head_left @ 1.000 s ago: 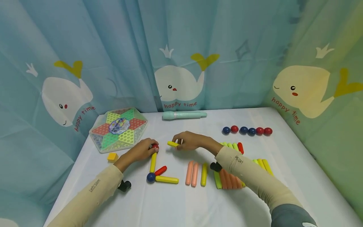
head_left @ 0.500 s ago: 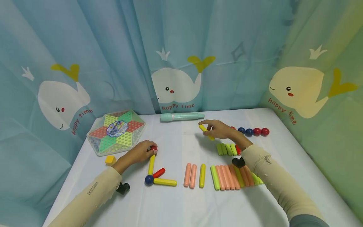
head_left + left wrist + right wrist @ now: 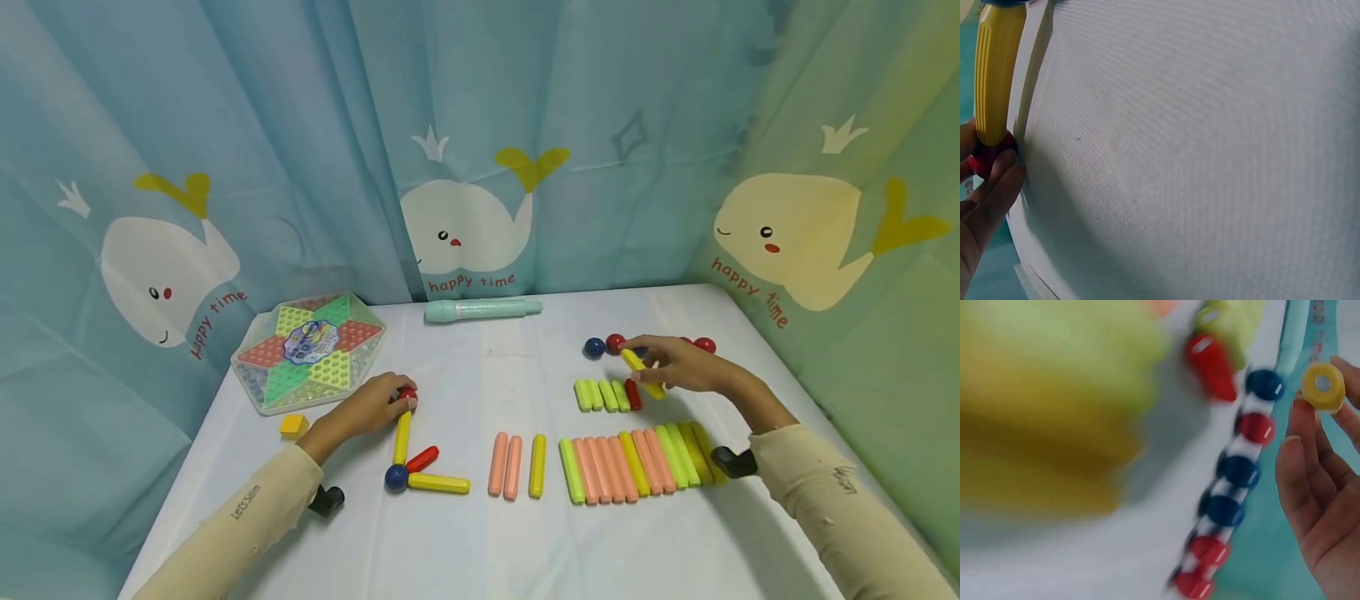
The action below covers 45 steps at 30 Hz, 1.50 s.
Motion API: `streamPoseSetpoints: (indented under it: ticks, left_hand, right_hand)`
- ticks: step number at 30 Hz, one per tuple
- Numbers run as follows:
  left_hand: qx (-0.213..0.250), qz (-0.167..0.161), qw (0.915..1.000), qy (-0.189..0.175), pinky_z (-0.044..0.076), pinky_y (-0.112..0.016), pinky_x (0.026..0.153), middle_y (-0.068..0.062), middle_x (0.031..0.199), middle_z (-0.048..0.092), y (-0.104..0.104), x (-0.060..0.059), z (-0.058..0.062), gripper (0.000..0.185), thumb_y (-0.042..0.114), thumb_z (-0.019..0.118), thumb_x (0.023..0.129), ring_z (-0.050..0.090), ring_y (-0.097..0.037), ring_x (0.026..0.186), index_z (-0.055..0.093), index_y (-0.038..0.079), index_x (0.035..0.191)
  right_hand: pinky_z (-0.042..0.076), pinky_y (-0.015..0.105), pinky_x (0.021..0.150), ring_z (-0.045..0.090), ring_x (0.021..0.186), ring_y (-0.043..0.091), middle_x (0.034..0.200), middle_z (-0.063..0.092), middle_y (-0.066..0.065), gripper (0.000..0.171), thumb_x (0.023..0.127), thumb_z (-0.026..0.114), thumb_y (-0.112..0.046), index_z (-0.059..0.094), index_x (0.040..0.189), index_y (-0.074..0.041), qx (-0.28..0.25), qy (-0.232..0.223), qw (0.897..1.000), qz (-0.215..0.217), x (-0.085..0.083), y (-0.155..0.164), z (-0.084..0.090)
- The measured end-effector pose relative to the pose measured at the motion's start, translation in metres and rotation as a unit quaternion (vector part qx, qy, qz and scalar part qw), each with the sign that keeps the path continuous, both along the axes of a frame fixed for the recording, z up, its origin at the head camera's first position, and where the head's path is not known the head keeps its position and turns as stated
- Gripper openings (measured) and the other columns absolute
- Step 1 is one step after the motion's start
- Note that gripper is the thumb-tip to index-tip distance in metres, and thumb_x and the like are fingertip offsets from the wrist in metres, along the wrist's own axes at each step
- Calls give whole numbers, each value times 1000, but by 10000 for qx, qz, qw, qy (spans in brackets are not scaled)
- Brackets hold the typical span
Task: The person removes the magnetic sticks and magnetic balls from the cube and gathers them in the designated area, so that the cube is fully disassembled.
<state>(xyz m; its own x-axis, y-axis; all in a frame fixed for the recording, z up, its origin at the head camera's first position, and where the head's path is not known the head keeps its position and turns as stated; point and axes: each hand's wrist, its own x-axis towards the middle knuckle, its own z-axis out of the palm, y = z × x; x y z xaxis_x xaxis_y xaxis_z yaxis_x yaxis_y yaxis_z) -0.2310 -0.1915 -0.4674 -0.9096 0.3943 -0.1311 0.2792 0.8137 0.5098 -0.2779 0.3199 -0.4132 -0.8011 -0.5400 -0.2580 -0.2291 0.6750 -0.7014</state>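
two hands at work on the white table. at left, the left hand pinches a red ball seated on the far end of a yellow stick, whose near end meets a blue ball. at right, the right hand holds another yellow rod just above a row of balls. risk: a low rod may knock and scatter the balls; pressure at left could shift the joint.
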Motion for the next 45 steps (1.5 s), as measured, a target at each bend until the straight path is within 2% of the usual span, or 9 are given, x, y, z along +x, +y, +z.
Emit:
streamPoseSetpoints:
  ticks: [9,14,19,22,28,34,37,41,45]
  left_hand:
    - [31,51,9999,-87,50,-43,94,-6,109,63,-4,1,-1,25,21,61,101,57,-20,97,65,7,122]
    - [43,4,10000,-24,50,-44,94,-8,111,63,-7,3,-1,27,22,61,101,57,-21,99,65,7,123]
    - [32,-2,10000,-13,49,-46,96,-9,113,63,-9,3,0,29,22,61,101,56,-23,100,64,6,124]
    - [50,77,9999,-84,49,-46,97,-9,113,63,-8,3,-1,29,23,62,101,56,-23,101,64,6,125]
    - [100,188,9997,-124,49,-47,98,-8,112,63,-4,4,-1,29,23,62,101,56,-22,101,64,7,125]
    - [182,285,9994,-121,50,-45,99,-7,113,65,-2,1,-3,27,22,62,101,57,-22,103,65,8,123]
    - [220,336,9991,-97,50,-45,98,-7,113,65,0,0,-2,27,22,63,100,58,-22,103,65,7,122]
    - [246,446,9986,-133,51,-44,97,-8,112,65,3,-2,-1,28,22,64,100,58,-23,102,66,7,122]
    - [155,490,9986,-124,51,-44,95,-8,110,64,4,-4,-1,28,21,63,100,57,-22,99,65,5,123]
  right_hand:
    - [56,30,67,60,80,13,105,64,17,55,97,65,-14,40,142,5,123,-102,9999,-62,50,83,-18]
    - [55,28,69,60,82,11,108,64,19,57,96,67,-14,40,139,10,298,-288,9986,-336,68,108,-29]
    - [52,24,70,58,89,8,111,65,20,56,93,71,-18,47,135,10,514,23,9975,-482,76,109,-40]
    - [52,24,70,57,86,4,111,65,21,53,95,68,-16,47,134,12,400,129,9981,-455,78,107,-43]
    - [57,25,71,61,82,3,114,64,27,44,103,55,-11,42,134,17,68,-72,9992,-396,81,107,-41]
    - [58,27,76,63,86,8,121,59,31,50,106,50,-17,35,141,16,-73,-576,9961,-665,88,103,-34]
    - [58,28,76,63,89,7,126,54,37,53,106,49,-19,32,143,14,-68,-590,9955,-733,92,101,-33]
    - [57,29,72,65,88,6,127,54,39,49,105,52,-17,37,140,13,20,-25,9965,-829,97,94,-29]
    - [56,28,68,67,87,16,121,62,30,42,102,57,-16,48,136,8,117,680,9926,-1002,97,69,-16]
